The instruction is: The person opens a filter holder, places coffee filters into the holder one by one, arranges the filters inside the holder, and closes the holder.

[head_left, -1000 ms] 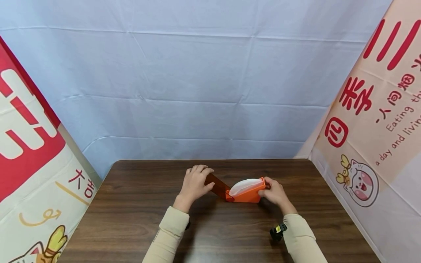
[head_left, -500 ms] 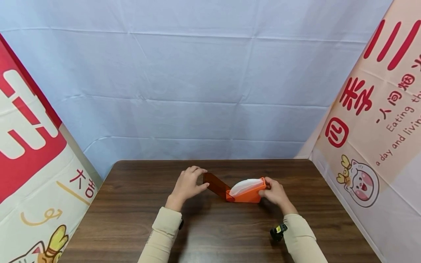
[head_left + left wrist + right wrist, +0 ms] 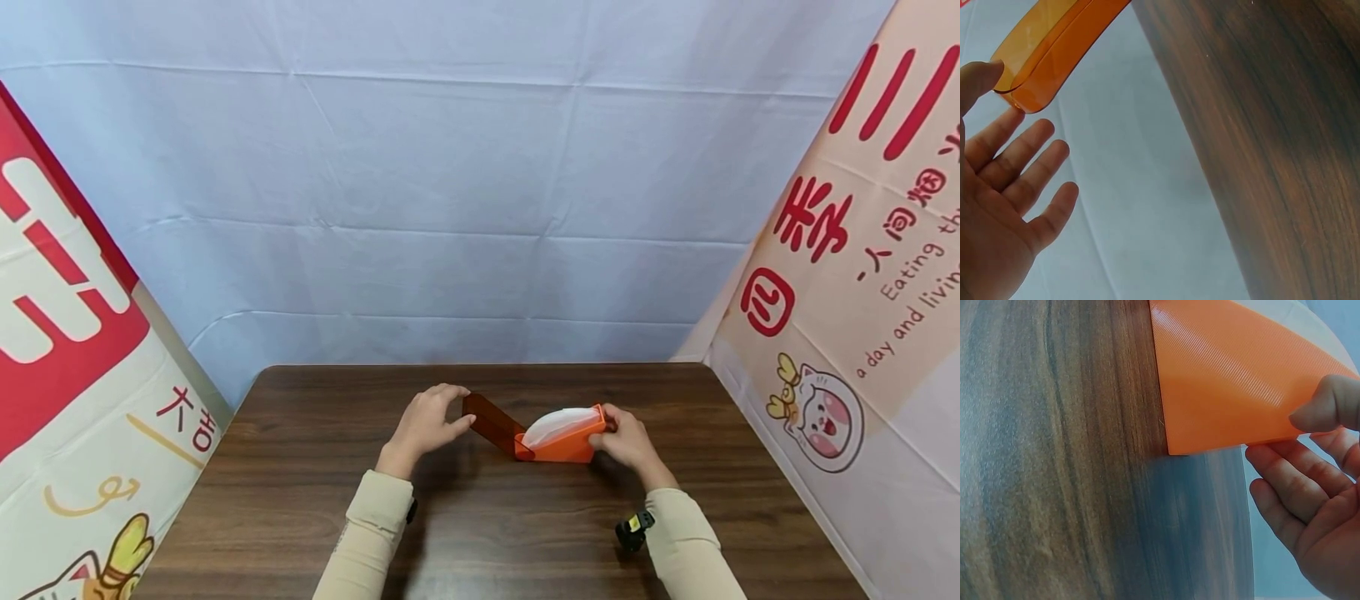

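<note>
An orange box (image 3: 562, 450) stands on the table, holding a stack of white rounded sheets (image 3: 557, 423) that bulges above its rim. Its hinged lid (image 3: 491, 425), translucent amber-brown, is swung open to the left. My left hand (image 3: 423, 423) pinches the lid's far end between thumb and index finger; the left wrist view shows the other fingers spread loosely below the lid (image 3: 1054, 69). At the box's right end my right hand (image 3: 626, 437) grips it, thumb (image 3: 1325, 403) on the near face and fingers under and behind the end.
The dark wood-grain table (image 3: 315, 475) bears the box. A pale blue cloth (image 3: 450, 208) hangs behind its far edge. Printed banners stand at the left (image 3: 75, 350) and right (image 3: 847, 275). A black device (image 3: 633, 531) sits on the right wrist.
My left hand has slid left along the lid, from its side to its outer end. Right hand and box stay in place.
</note>
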The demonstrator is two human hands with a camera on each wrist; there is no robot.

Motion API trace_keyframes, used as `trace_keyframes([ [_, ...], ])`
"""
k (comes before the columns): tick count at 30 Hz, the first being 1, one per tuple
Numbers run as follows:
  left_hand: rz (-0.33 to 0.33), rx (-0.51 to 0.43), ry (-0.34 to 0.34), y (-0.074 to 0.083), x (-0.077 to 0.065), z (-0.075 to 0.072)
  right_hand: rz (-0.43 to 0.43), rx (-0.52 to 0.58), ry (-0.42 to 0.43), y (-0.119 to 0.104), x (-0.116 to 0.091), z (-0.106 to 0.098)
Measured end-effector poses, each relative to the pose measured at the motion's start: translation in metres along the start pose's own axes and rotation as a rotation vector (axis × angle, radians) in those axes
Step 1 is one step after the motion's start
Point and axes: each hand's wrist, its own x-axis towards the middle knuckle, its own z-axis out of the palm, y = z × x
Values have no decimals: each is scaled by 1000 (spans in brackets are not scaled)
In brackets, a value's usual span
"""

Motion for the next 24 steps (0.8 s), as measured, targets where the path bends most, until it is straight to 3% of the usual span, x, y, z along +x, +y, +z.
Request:
trace_keyframes([
  [6, -2, -6, -12, 1, 1, -2, -5, 4, 9, -2, 0, 0],
  [13, -34, -93, -47, 7, 2, -3, -19, -5, 14, -2, -1, -1],
  [18, -33, -160, -61, 13, 6, -1, -20, 41, -13, 2, 1, -2],
  [24, -38, -172, -63, 14, 8, 2, -46, 127, -53, 8, 2, -4],
])
